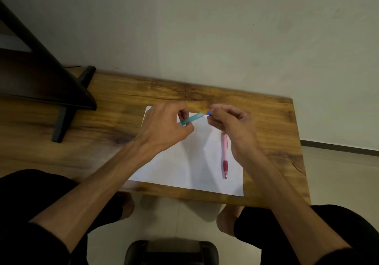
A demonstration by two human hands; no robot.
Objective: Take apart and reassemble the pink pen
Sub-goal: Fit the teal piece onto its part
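Fingers (185, 119) off pink pen (225, 156) — tip nearward.

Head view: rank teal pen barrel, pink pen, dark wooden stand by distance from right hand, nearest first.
From the right hand:
1. Pink pen, lying on the white paper just below the hand.
2. Teal pen barrel, left, in the left hand.
3. Dark wooden stand, far left.
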